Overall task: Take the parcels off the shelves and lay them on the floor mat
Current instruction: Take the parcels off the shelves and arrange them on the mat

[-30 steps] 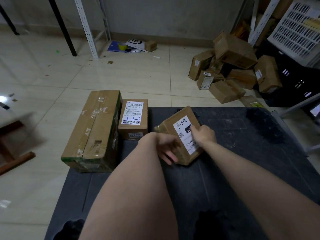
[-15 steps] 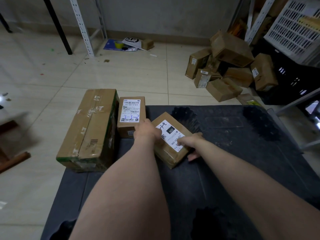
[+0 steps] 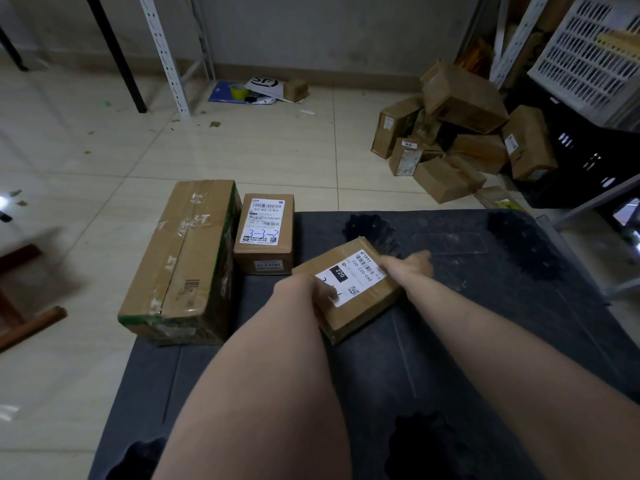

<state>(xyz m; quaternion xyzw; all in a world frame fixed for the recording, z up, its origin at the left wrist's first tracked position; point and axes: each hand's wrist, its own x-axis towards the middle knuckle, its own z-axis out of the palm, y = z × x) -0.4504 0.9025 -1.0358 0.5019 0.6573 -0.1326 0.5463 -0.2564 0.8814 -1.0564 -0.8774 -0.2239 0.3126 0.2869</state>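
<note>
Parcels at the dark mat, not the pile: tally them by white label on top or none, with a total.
White label on top: 2, the 3-3-2 parcel and the 220 parcel.
No white label: 1, the long taped parcel.
Total: 3

"220" on angled parcel [image 3: 356, 285]; "3-3-2" on neighbouring parcel [image 3: 264, 233]
</note>
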